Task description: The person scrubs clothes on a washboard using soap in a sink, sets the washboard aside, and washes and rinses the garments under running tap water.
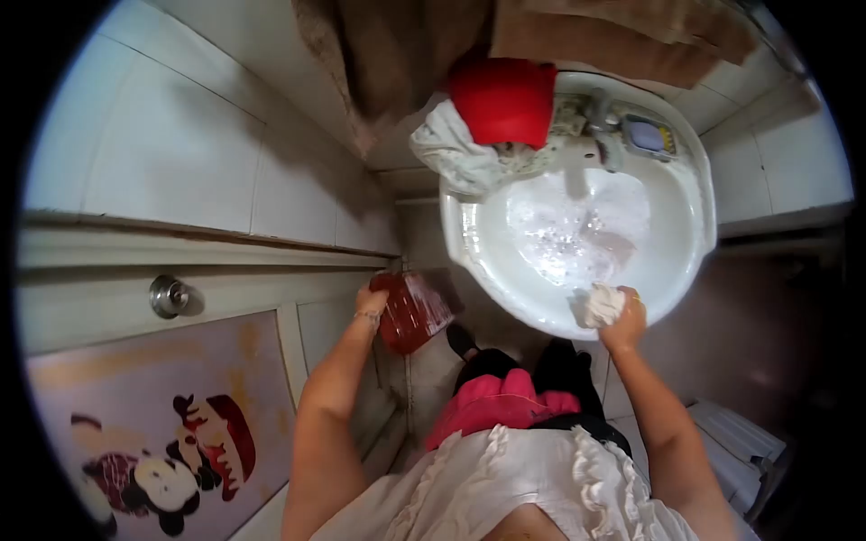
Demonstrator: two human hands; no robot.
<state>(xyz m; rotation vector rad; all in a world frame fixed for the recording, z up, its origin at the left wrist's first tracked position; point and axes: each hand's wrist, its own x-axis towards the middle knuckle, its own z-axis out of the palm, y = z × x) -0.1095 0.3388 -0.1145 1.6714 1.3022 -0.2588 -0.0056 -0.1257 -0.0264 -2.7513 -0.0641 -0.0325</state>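
Observation:
My left hand (369, 300) is closed on a reddish-brown, see-through plastic container (408, 316), held out beside the sink at the left. I cannot make out what kind of container it is. A crumpled white cloth (603, 306) is bunched in my right hand (629, 325), over the front rim of the white sink (523, 311). Foamy water (577, 225) lies in the bowl below the tap (603, 113).
A red item (505, 101) and a white patterned cloth (456, 149) rest on the sink's back left. Lavender soap (645, 135) sits in a dish at the back right. Brown towels (613, 36) hang above. A door with a knob (170, 296) stands at the left.

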